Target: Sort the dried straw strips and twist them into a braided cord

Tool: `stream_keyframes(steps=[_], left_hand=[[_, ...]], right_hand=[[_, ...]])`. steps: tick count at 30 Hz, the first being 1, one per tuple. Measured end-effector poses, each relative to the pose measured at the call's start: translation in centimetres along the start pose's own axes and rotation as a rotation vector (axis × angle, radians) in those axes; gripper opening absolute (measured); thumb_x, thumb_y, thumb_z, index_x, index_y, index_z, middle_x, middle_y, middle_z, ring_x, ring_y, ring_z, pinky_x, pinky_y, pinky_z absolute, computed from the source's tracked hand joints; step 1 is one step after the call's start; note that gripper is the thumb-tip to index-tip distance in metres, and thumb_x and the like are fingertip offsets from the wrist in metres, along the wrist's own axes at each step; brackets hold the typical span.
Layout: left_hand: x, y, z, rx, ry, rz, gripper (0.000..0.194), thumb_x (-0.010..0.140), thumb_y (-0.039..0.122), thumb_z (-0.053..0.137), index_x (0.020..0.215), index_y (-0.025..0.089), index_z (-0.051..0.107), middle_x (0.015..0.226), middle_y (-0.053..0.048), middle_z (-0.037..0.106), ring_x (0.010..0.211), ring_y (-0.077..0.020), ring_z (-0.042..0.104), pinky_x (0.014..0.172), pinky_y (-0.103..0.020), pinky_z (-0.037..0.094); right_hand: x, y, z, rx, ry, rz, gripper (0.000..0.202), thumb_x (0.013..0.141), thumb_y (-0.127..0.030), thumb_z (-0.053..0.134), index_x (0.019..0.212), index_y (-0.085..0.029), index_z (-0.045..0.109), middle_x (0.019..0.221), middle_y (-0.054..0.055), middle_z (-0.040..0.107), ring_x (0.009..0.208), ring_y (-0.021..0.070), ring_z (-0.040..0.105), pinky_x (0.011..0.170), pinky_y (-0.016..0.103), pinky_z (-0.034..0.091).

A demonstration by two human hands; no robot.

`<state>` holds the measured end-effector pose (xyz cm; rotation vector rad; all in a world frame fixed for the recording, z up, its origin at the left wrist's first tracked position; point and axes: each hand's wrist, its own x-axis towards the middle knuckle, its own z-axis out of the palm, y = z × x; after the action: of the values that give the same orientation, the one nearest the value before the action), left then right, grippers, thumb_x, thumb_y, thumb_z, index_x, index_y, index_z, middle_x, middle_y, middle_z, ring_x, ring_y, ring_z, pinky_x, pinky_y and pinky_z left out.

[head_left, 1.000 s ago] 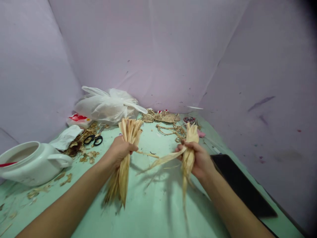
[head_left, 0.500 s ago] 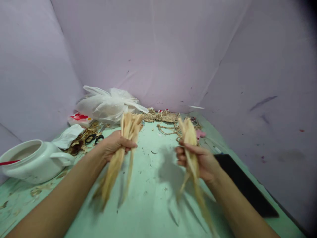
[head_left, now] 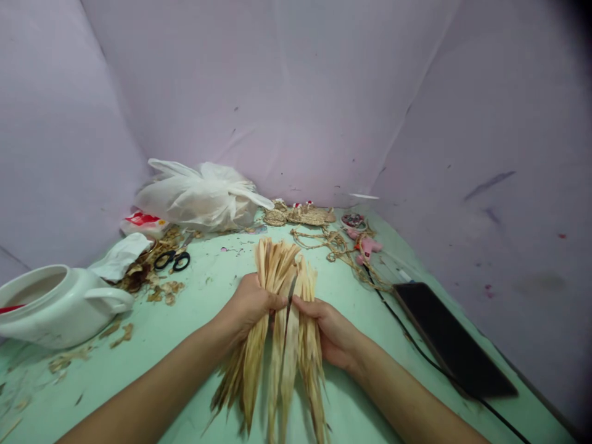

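My left hand (head_left: 253,303) is closed round a bundle of dried husk strips (head_left: 274,265), its thumb pressed on the front. Beside it, my right hand (head_left: 333,330) grips a second, thinner bundle of husk strips (head_left: 309,336). The two bundles meet side by side above the green table, with the thumbs almost touching. Blunt ends point away from me, and long ragged tails hang toward me. Most of the fingers are hidden behind the strips.
At left stand a white pot (head_left: 60,308) with a handle, black-handled scissors (head_left: 173,260) and husk scraps (head_left: 164,293). A white plastic bag (head_left: 198,194) lies at the back. Braided pieces (head_left: 308,214), a pink glue gun (head_left: 367,246) with a cord, and a black tablet-like slab (head_left: 453,339) sit to the right.
Both hands have come together from either side, bringing the two husk bundles next to each other in the middle. The glue gun and its cord now show more fully.
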<state>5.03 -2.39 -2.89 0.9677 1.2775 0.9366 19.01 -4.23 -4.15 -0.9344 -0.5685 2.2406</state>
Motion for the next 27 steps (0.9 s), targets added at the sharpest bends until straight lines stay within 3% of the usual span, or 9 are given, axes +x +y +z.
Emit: stream_keyframes(steps=[3,5,8,11,13,17,21,27], left_hand=[[-0.4,0.0,0.4,-0.014,-0.057,-0.014,0.024,0.047,0.007,0.062,0.071,0.011,0.061,0.050,0.001,0.056,0.041,-0.0110,0.048,0.041,-0.022,0.040],[-0.8,0.2,0.6,-0.044,-0.155,-0.064,0.021,0.049,0.010,0.063,0.070,0.011,0.061,0.048,0.000,0.055,0.039,-0.0110,0.046,0.037,-0.022,0.038],[-0.9,0.5,0.4,-0.132,-0.281,-0.117,0.020,0.049,0.011,0.067,0.068,0.009,0.060,0.047,-0.002,0.055,0.041,-0.0115,0.049,0.035,-0.019,0.035],[-0.2,0.4,-0.3,-0.220,-0.241,-0.169,0.019,0.049,0.007,0.067,0.067,0.009,0.059,0.045,0.000,0.052,0.038,-0.0078,0.047,0.035,-0.015,0.034],[0.3,0.3,-0.8,-0.252,-0.193,-0.253,0.012,0.054,0.006,0.063,0.064,0.008,0.058,0.045,-0.001,0.052,0.037,-0.0070,0.046,0.037,-0.016,0.038],[0.7,0.4,-0.9,-0.303,-0.169,-0.357,0.006,0.060,0.004,0.057,0.065,0.005,0.059,0.051,-0.007,0.058,0.043,-0.0098,0.053,0.044,-0.018,0.045],[0.2,0.3,-0.3,-0.304,-0.181,-0.318,0.013,0.057,0.001,0.055,0.068,0.003,0.061,0.055,-0.010,0.061,0.048,-0.0133,0.058,0.048,-0.020,0.049],[-0.1,-0.5,0.5,-0.274,-0.236,-0.270,0.022,0.056,0.003,0.057,0.077,0.002,0.063,0.062,-0.012,0.063,0.056,-0.0187,0.061,0.052,-0.026,0.050]], right_hand=[[0.2,0.5,-0.1,0.002,-0.031,-0.025,0.025,0.074,-0.031,0.057,0.076,-0.007,0.063,0.062,0.009,0.064,0.056,0.0167,0.060,0.067,0.033,0.048],[0.3,0.6,-0.2,0.012,-0.034,-0.056,0.024,0.068,-0.031,0.065,0.075,-0.008,0.062,0.059,0.006,0.062,0.055,0.0151,0.059,0.067,0.034,0.049],[0.3,0.2,-0.5,0.055,-0.006,-0.087,0.021,0.060,-0.021,0.071,0.074,-0.008,0.061,0.053,0.000,0.057,0.044,0.0067,0.049,0.060,0.029,0.051],[0.5,-0.8,-1.1,0.112,0.092,-0.107,0.019,0.059,-0.015,0.070,0.075,-0.012,0.059,0.040,-0.010,0.040,0.031,0.0004,0.029,0.046,0.018,0.048],[0.6,-1.4,-1.5,0.130,0.175,-0.183,0.018,0.060,-0.016,0.069,0.070,-0.015,0.055,0.036,-0.012,0.031,0.030,0.0009,0.026,0.039,0.014,0.043],[1.0,-1.9,-1.9,0.049,0.270,-0.348,0.025,0.055,-0.021,0.072,0.069,-0.015,0.052,0.045,-0.007,0.045,0.035,0.0025,0.037,0.029,0.011,0.030],[1.1,-1.2,-1.6,-0.120,0.288,-0.316,0.029,0.057,-0.031,0.071,0.070,-0.013,0.052,0.036,-0.009,0.037,0.028,0.0002,0.022,0.026,0.012,0.009],[1.0,-0.6,-1.2,-0.216,0.327,-0.360,0.031,0.054,-0.033,0.071,0.063,-0.014,0.049,0.035,-0.009,0.034,0.031,0.0006,0.023,0.029,0.013,0.009]])
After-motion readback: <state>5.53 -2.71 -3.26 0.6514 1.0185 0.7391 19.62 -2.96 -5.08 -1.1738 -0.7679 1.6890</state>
